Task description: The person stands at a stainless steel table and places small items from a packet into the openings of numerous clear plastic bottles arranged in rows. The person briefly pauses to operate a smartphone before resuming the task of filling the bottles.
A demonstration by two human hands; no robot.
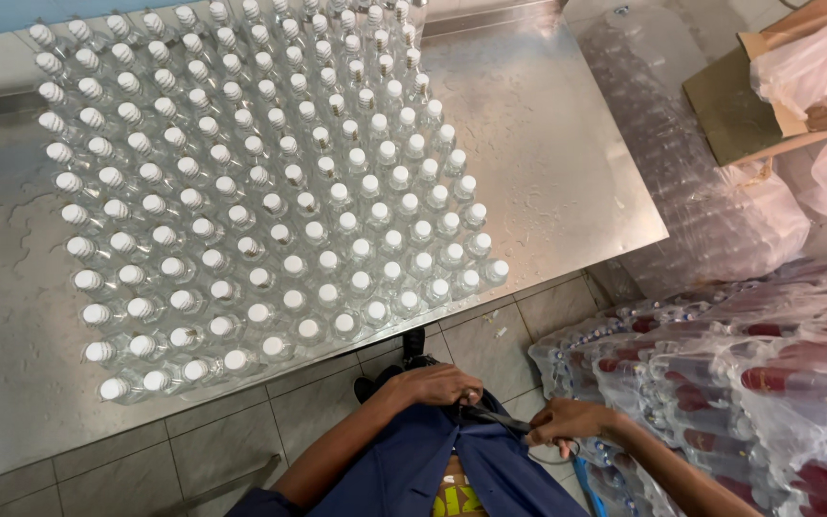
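Both bare forearms angle in from the lower frame edge, meeting low in front of the torso. Left hand [433,385] knuckles up, fingers curled downward (tips hidden). Right hand [567,419] just beside it, fingers closed in a loose fist, wrist bent inward. Hands near each other, not touching. Elbows out.

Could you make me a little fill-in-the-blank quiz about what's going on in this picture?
1. The clear plastic bottles standing in rows all have ____ caps.
2. The bottles stand on a shiny ____ table.
3. The left hand and right hand both grip a dark, thin ____ in front of the blue shirt.
4. The brown cardboard box is at the upper ____ of the picture.

Missing words: white; metal; strap; right
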